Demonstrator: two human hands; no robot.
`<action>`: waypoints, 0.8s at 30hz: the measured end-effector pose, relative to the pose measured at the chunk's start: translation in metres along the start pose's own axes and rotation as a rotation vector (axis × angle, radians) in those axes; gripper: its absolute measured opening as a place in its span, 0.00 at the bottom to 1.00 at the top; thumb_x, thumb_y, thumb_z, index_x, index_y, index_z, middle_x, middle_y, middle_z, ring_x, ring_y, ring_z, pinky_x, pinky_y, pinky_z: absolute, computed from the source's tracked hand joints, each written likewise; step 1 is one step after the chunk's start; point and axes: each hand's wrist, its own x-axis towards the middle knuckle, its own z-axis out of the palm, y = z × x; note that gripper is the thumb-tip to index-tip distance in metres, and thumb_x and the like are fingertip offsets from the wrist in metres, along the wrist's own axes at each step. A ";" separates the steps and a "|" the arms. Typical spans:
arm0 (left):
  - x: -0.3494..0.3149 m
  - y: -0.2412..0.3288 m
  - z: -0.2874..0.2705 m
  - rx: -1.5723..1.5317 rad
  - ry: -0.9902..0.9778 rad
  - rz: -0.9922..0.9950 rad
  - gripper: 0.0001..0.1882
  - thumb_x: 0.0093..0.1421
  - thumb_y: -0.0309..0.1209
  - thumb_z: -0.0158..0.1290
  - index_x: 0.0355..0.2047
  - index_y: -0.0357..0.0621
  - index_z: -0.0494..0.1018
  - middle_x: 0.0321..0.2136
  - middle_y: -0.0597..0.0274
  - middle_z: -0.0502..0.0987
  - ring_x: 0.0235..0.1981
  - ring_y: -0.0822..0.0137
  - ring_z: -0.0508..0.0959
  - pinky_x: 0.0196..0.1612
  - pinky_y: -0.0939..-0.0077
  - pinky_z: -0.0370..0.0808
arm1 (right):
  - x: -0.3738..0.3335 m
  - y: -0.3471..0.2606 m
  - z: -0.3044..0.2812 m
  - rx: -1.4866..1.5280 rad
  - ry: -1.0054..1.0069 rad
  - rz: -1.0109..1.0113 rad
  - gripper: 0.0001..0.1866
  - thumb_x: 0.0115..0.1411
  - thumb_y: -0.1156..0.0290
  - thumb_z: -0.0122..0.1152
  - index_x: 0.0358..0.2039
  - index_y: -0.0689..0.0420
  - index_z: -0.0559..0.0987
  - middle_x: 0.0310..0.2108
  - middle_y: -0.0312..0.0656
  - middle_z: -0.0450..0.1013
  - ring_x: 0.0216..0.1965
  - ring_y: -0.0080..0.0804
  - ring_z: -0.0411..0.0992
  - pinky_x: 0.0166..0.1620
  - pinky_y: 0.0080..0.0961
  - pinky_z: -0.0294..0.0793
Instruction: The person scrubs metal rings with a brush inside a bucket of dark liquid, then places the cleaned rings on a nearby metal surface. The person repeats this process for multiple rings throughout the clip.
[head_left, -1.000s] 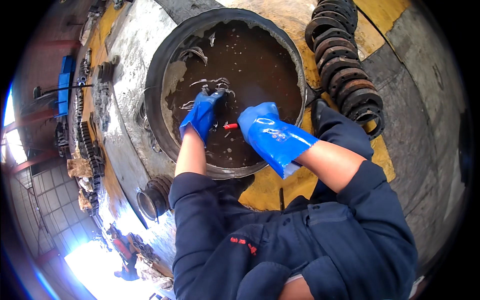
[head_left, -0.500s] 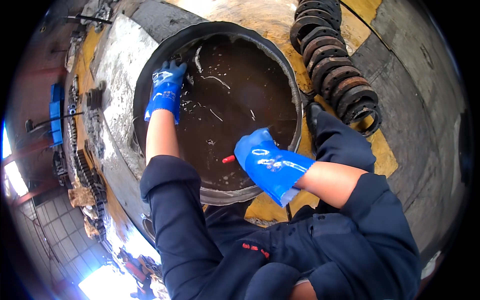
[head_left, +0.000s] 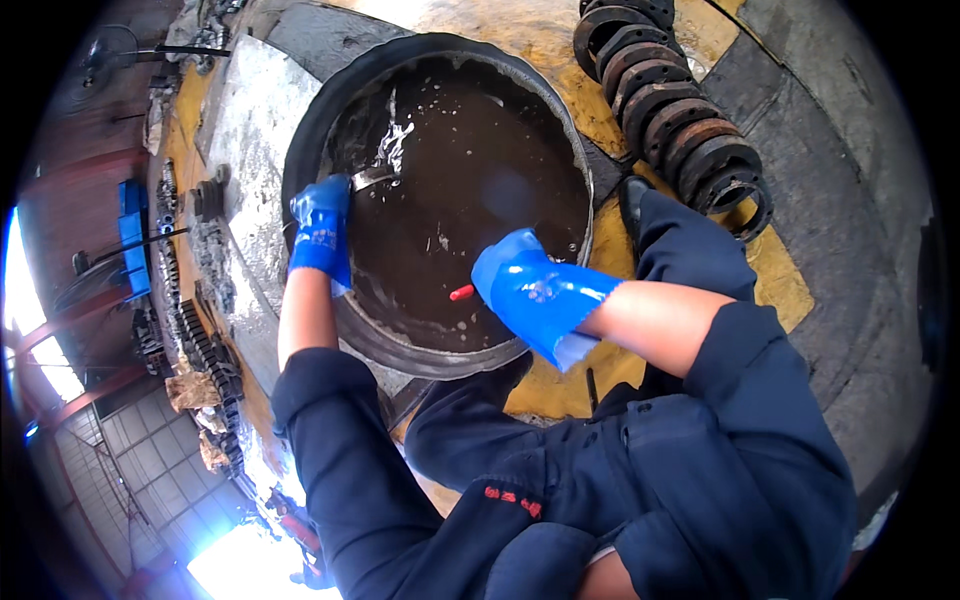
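A wide black round tub (head_left: 312, 110) holds murky brown liquid (head_left: 470, 150). My left hand (head_left: 322, 212), in a blue rubber glove, is closed at the tub's left side on a wet, shiny metal piece (head_left: 374, 178). That piece pokes out to the right of the fingers at the liquid's surface; the glove hides the rest of it. Over the tub's lower right, my right hand (head_left: 515, 275) wears a matching glove and is closed round a thing with a red end (head_left: 461, 293). Its other parts are hidden in the fist.
A row of rusty flanged metal rings (head_left: 672, 125) lies right of the tub, close to my shoe (head_left: 632, 205). Metal sheets (head_left: 250, 120) cover the floor at left. Farther left are chain-like metal parts (head_left: 205, 345) and a standing fan (head_left: 105, 55).
My left hand has drawn back toward me and slightly left, and the metal piece now shows at the liquid's surface. The right hand has barely moved. The view has shifted slightly.
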 end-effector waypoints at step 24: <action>-0.274 0.117 0.034 -1.799 -0.105 -0.330 0.16 0.66 0.36 0.60 0.45 0.35 0.80 0.28 0.58 0.83 0.24 0.69 0.78 0.26 0.74 0.73 | 0.004 -0.005 -0.006 0.991 0.466 -0.244 0.20 0.69 0.52 0.64 0.53 0.52 0.85 0.46 0.46 0.84 0.48 0.37 0.82 0.57 0.35 0.78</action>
